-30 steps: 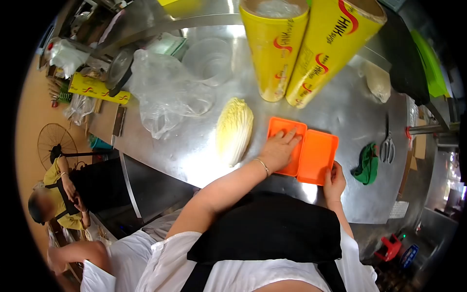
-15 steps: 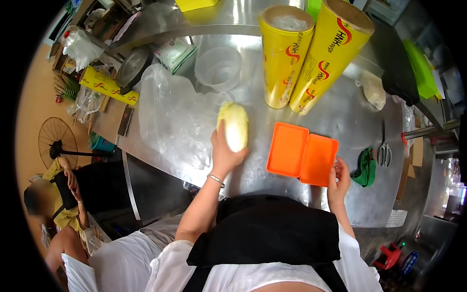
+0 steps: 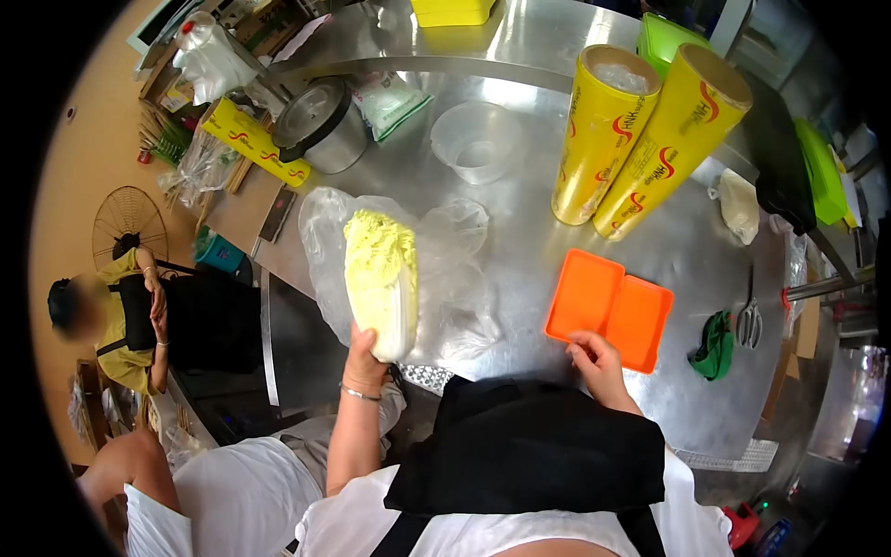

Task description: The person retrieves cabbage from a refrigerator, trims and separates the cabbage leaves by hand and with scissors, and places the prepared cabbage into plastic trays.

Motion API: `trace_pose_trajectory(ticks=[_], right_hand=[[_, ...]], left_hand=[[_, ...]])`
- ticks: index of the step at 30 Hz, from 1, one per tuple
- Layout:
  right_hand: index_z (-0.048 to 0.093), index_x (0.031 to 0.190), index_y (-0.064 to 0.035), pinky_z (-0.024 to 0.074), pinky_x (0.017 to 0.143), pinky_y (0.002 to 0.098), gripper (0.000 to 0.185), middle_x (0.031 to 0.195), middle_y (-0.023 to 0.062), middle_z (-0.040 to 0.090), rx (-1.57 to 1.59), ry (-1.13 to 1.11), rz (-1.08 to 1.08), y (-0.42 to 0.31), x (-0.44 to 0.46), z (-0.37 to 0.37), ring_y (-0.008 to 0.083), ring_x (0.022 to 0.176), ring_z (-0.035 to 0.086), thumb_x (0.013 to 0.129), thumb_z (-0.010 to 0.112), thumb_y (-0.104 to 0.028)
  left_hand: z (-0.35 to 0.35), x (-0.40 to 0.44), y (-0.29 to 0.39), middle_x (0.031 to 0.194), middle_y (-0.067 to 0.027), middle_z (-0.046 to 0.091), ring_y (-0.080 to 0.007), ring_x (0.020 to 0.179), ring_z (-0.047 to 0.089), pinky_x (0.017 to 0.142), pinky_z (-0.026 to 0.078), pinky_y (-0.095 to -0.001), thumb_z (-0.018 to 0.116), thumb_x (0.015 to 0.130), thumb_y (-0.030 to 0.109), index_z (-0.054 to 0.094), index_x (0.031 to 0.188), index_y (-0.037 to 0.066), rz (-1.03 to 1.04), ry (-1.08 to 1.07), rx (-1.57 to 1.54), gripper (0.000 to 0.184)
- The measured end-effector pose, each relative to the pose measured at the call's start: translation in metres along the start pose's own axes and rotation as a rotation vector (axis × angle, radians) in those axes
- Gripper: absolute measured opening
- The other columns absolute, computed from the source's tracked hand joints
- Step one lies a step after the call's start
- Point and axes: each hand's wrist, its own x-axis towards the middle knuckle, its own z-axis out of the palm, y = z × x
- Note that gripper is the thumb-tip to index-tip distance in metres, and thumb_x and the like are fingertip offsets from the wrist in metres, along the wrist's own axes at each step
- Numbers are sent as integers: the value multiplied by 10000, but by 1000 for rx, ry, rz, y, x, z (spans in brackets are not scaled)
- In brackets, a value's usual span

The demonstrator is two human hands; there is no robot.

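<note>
Pale yellow-green at its leafy end and white at its base, the cabbage (image 3: 382,283) is being held above the steel table (image 3: 529,232), in front of the left part of a clear plastic bag (image 3: 455,306). The left hand (image 3: 364,360) is gripping the white base, its thumb lying across the near side and its fingers clamping the cabbage from behind; the leafy end is pointing away from the person. The right hand (image 3: 599,367) is hovering or resting at the near edge of an open orange box (image 3: 585,295); contact cannot be confirmed. Its fingers are curling loosely; whether thumb and fingertip are meeting cannot be told.

The box is lying flat, its two shallow halves sitting side by side. Beyond it, two yellow rolls (image 3: 608,135) are standing next to each other. A round clear container (image 3: 478,144) is sitting past the bag, with a lidded pot (image 3: 320,125) farther left. Green cloth (image 3: 713,348) is lying right of the box, just beside metal scissors (image 3: 750,320). At far left, a person in a yellow shirt (image 3: 135,316) is keeping both hands near each other.
</note>
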Motion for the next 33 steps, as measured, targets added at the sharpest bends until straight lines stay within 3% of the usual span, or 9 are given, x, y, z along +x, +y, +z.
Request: trace_pose_trajectory(ticks=[5,9,14,19,21,25,27,29,33], right_hand=[[609,1043,-8,455,643,210,160,827,14,610,-32,-42,58,12,-5,8,77,715,549,895,565,-51],[620,1032,-18,439,653,203,159,807,5,614,-24,-79,141,-2,-2,19,71,709,536,885,565,-42],[591,1105,-30,437,639,213,208,843,8,610,192,-152,135,-33,35,37,77,705,530,928,538,-125],[374,1370,-25,452,789,267,551,1194,75,530,260,-165,140,-74,93,84,132,957,535,899,604,-193],[270,1424,-21,418,923,310,686,1274,107,492,524,-289,183,-73,110,101,175,1111,495,880,635,-225],[264,1426,-18,369,1000,336,719,1287,130,490,531,-117,120,-76,122,123,204,1185,464,864,656,-238],[276,1418,-13,350,1022,347,717,1316,147,464,452,-81,166,-86,119,126,221,1197,460,860,663,-241],[281,1416,-15,352,1020,345,716,1324,147,456,426,-50,147,-87,118,132,224,1194,464,859,665,-247],[284,1415,-22,338,1028,357,738,1356,146,419,427,-1,283,-82,119,130,232,1219,440,851,670,-302]], left_hand=[[-58,23,-42,1321,-121,457,-265,1196,484,996,413,-380,665,737,103,198,1445,93,-34,404,366,849],[-55,45,-58,1341,-167,455,-333,1180,503,996,420,-438,679,766,271,303,1414,63,-172,223,-241,778],[-8,72,-53,1347,-191,445,-433,1223,439,912,482,-518,702,685,489,377,1383,90,-347,1,-473,867],[-5,77,-56,1374,-179,431,-437,1214,450,909,466,-555,629,726,505,354,1408,123,-522,-65,-675,830],[6,78,-45,1383,-164,428,-402,1220,456,893,467,-562,616,723,534,355,1404,98,-594,-74,-454,850],[-3,90,-44,1348,-118,473,-271,1242,461,1010,400,-428,598,807,440,378,1381,70,-485,-43,16,717],[-8,89,-45,1358,-94,466,-221,1258,442,1065,336,-364,585,847,391,375,1380,66,-458,-106,-81,659],[-1,96,-47,1305,-110,511,-252,1167,527,967,446,-435,550,870,412,376,1376,63,-449,57,-121,638],[-16,117,-47,1221,-122,566,-265,1003,620,782,542,-487,513,891,449,387,1361,58,-634,-39,-353,624]])
